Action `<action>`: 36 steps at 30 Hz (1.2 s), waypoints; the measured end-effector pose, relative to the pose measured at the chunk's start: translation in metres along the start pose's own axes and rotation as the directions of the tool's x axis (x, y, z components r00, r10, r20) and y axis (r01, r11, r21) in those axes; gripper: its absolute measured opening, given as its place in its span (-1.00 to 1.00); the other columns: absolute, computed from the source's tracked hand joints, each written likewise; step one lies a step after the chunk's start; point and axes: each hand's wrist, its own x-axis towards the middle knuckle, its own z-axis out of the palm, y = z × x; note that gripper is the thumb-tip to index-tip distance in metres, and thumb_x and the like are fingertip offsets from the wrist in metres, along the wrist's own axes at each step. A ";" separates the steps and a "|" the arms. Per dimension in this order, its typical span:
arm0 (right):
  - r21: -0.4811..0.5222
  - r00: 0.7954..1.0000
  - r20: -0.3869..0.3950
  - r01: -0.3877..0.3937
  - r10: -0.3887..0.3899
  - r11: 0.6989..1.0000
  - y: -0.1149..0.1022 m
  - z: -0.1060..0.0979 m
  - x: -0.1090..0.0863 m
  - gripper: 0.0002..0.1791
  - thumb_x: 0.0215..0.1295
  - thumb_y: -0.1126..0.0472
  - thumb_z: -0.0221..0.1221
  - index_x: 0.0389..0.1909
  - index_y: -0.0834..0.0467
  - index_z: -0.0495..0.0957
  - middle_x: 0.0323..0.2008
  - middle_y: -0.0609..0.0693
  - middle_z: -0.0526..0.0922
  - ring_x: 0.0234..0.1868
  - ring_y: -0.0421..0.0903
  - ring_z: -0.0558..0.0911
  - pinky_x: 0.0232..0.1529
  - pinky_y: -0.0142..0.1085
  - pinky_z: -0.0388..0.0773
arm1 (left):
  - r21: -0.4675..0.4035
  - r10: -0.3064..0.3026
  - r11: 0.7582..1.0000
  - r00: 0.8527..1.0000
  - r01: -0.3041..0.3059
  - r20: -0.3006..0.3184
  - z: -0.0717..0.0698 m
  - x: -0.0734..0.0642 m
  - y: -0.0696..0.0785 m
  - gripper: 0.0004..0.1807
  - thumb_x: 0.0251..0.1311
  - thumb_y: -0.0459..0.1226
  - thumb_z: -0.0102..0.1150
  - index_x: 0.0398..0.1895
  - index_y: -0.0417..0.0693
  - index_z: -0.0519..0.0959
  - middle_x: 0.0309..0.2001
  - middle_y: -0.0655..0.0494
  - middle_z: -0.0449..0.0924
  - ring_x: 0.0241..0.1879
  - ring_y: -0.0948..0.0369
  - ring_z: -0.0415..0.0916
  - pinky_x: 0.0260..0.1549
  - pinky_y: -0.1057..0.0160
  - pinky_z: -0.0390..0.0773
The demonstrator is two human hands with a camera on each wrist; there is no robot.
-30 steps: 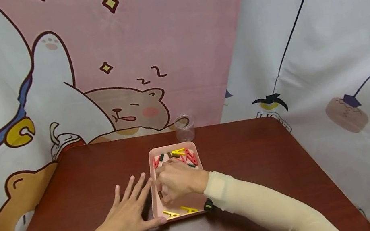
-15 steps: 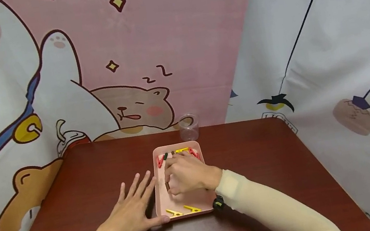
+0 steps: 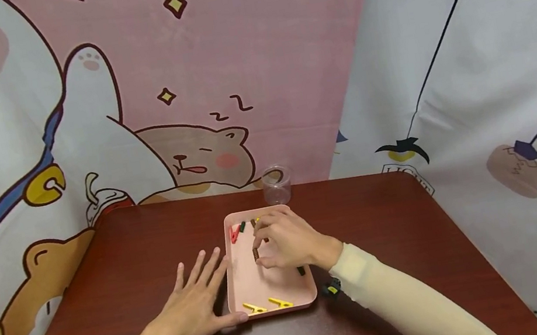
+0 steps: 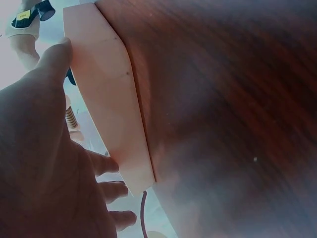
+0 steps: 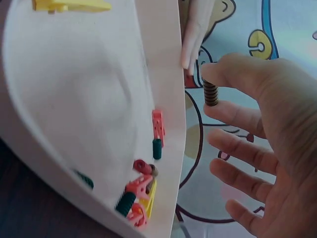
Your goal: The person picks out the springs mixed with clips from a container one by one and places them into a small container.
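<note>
My right hand (image 3: pixel 288 239) pinches a small brown coil spring (image 5: pixel 211 93) between thumb and index finger, the other fingers spread apart. In the head view, the spring stands upright above the pink tray (image 3: pixel 244 278). My left hand (image 3: pixel 191 299) lies spread along the tray's left side, fingertips at the rim and thumb (image 4: pixel 59 52) on the near left corner. Two yellow clothespins (image 3: pixel 254 308) lie at the tray's near end. Red clothespins (image 5: pixel 157 124), green springs (image 5: pixel 125 202) and another yellow clothespin (image 5: pixel 150 201) gather at the far end, partly hidden by my right hand in the head view.
A clear plastic jar (image 3: pixel 277 185) stands behind the tray at the table's back edge. The brown wooden table (image 3: pixel 378 220) reaches to a cartoon-printed cloth (image 3: pixel 253 75) behind it. One green spring (image 3: pixel 301 270) lies by the tray's right wall.
My right hand moves right and away from the tray's left wall with the brown spring pinched. My left hand keeps its place at the tray. The head view shifts slightly.
</note>
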 end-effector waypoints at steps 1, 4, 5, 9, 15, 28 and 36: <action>0.008 1.000 -0.014 -0.004 0.004 1.000 0.002 -0.001 -0.001 -0.72 0.29 -0.19 0.64 -0.09 -0.17 0.93 0.09 -0.14 0.84 0.41 0.03 0.73 0.62 0.21 0.51 | 0.003 0.001 1.000 1.000 -0.001 0.000 0.000 0.000 0.000 0.44 0.25 0.72 0.21 0.94 0.02 0.16 0.95 -0.12 0.02 0.91 -0.34 -0.02 0.69 -0.74 0.06; 0.030 0.999 -0.042 -0.022 0.023 0.999 0.008 -0.002 -0.005 -0.73 0.31 -0.18 0.64 -0.08 -0.18 0.93 0.13 -0.14 0.84 0.44 0.06 0.70 0.56 0.20 0.56 | 0.012 0.002 1.000 1.000 -0.002 0.001 -0.001 0.000 0.000 0.43 0.26 0.71 0.22 0.94 0.01 0.17 0.94 -0.12 0.03 0.91 -0.33 -0.01 0.69 -0.74 0.06; 0.041 0.998 -0.048 -0.030 0.032 0.999 0.010 -0.002 -0.006 -0.73 0.31 -0.17 0.64 -0.07 -0.17 0.93 0.14 -0.14 0.84 0.43 0.06 0.71 0.53 0.19 0.58 | 0.013 0.002 1.000 1.000 -0.002 0.003 -0.001 0.000 0.000 0.43 0.26 0.71 0.23 0.94 0.01 0.17 0.94 -0.12 0.03 0.91 -0.33 -0.01 0.69 -0.74 0.05; 0.061 0.995 -0.069 -0.062 0.066 0.996 0.017 -0.003 -0.009 -0.72 0.32 -0.17 0.64 -0.05 -0.18 0.93 0.18 -0.15 0.84 0.36 0.01 0.72 0.45 0.16 0.60 | 0.008 0.000 1.000 1.000 -0.001 0.014 -0.001 0.000 -0.001 0.44 0.26 0.72 0.21 0.94 0.01 0.15 0.95 -0.11 0.00 0.92 -0.34 -0.03 0.69 -0.75 0.03; 0.075 0.991 -0.087 -0.094 0.101 0.993 0.026 -0.005 -0.010 -0.71 0.35 -0.17 0.63 -0.02 -0.17 0.94 0.20 -0.09 0.85 0.33 0.02 0.73 0.51 0.19 0.57 | -0.007 -0.002 1.000 1.000 0.002 0.013 0.002 0.001 -0.003 0.45 0.25 0.74 0.19 0.95 0.02 0.15 0.96 -0.08 -0.03 0.92 -0.33 -0.05 0.69 -0.76 -0.01; 0.080 0.973 -0.146 -0.168 0.178 0.983 0.049 -0.002 -0.012 -0.64 0.33 -0.16 0.67 0.01 -0.08 0.94 0.21 -0.08 0.86 0.30 0.06 0.75 0.48 0.22 0.62 | 0.009 0.001 1.000 1.000 -0.002 0.007 0.006 -0.002 -0.004 0.44 0.27 0.74 0.16 0.94 0.00 0.16 0.96 -0.09 -0.02 0.92 -0.31 -0.03 0.71 -0.75 -0.02; 0.106 0.950 -0.207 -0.214 0.232 0.971 0.066 -0.004 -0.012 -0.62 0.32 -0.11 0.66 0.04 -0.02 0.93 0.19 -0.02 0.85 0.30 0.10 0.74 0.44 0.24 0.61 | 0.039 0.006 0.999 1.000 -0.006 -0.005 0.010 -0.002 -0.005 0.44 0.28 0.75 0.10 0.94 -0.01 0.16 0.95 -0.10 0.01 0.91 -0.31 0.01 0.71 -0.74 0.00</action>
